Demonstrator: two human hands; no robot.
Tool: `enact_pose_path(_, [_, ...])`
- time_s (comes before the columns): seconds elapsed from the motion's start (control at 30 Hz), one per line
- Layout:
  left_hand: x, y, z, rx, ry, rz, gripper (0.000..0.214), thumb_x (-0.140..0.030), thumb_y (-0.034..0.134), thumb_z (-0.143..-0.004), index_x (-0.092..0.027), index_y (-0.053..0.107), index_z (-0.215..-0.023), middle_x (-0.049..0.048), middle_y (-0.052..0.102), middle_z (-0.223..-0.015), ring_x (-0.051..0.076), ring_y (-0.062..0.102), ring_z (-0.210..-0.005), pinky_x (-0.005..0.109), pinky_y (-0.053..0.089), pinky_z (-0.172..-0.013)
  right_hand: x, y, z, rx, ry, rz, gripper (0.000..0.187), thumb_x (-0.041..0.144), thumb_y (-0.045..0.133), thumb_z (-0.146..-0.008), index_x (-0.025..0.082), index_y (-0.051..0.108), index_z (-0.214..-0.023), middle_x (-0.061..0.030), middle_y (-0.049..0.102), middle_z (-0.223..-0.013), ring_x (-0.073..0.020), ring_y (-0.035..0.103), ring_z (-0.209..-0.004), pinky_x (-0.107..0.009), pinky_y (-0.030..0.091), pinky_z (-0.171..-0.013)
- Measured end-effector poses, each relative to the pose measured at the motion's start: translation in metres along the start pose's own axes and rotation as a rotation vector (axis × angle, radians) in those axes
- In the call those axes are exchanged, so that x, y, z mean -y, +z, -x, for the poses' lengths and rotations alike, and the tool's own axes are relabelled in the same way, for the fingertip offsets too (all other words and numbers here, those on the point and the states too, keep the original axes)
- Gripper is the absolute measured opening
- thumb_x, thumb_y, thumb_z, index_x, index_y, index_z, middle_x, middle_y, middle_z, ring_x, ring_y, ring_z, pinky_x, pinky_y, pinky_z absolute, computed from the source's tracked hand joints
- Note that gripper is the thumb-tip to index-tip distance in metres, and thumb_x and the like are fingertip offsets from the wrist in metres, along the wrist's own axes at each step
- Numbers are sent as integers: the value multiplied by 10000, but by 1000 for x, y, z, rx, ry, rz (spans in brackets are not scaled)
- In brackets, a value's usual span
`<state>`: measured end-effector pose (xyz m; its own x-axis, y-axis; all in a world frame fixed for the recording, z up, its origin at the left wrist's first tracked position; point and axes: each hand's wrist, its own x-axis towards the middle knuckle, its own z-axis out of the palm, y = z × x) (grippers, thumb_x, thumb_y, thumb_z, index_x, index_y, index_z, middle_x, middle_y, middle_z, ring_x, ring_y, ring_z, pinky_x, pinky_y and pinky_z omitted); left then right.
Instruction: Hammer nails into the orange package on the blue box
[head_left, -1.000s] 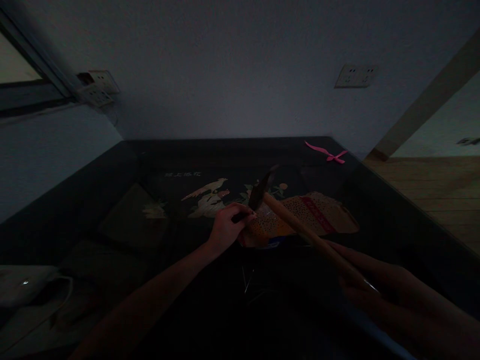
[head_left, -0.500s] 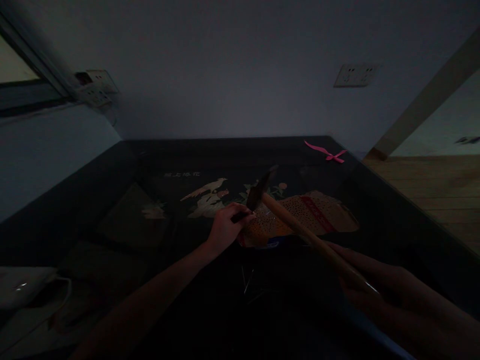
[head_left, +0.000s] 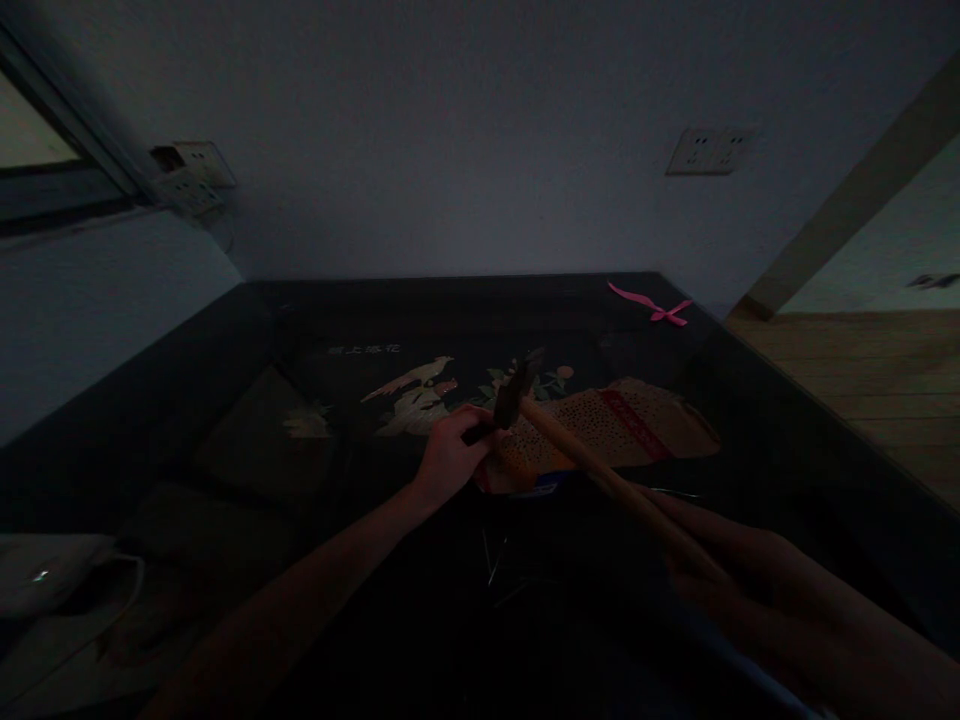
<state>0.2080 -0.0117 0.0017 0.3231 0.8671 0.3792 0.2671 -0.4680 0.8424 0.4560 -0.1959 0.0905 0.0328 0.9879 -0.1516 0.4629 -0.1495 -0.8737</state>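
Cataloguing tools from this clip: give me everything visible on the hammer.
The hammer has a dark head, metal by its look, and a long, slim, light-brown handle that looks wooden. The handle slants from the head down to the right, its near end held in the right hand. The head's lower end is close by the left hand; whether they touch is too dim to tell.

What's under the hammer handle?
The dotted brown piece shows on both sides of the hammer handle; the strip directly beneath is covered. Nearer the right hand, dark tabletop, likewise partly hidden.
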Motion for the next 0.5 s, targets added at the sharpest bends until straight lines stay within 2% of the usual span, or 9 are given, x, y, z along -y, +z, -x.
enact_pose_path(0.17, [0, 0, 0, -6, -2, -8, 44, -209, 699, -775, -171, 680, -769, 22, 692, -803, 162, 652, -751, 269, 523, -693, -1, -2, 2, 38, 137, -20, 572, 492, 651, -817, 379, 531, -1365, -24, 639, -1327, -304, 654, -1105, -385, 547, -895])
enact_pose_path(0.37, [-2, -1, -1, 1, 19, -34, 18, -176, 701, -768, -165, 694, -781, 25, 695, -810, 168, 657, -766, 281, 520, -704, 7, 3, -5, 90, 37, -26, 513, 485, 629, -833, 370, 570, -1329, -36, 657, -1301, -316, 651, -1104, -436, 539, -906])
enact_pose_path(0.5, [-3, -2, -2, 13, 12, -41, 23, -196, 695, -778, -175, 694, -770, 30, 702, -808, 176, 663, -775, 302, 534, -719, -4, 7, -3, -13, 118, -57, 560, 510, 667, -796, 340, 590, -1324, -58, 663, -1287, -316, 627, -1133, -419, 532, -924])
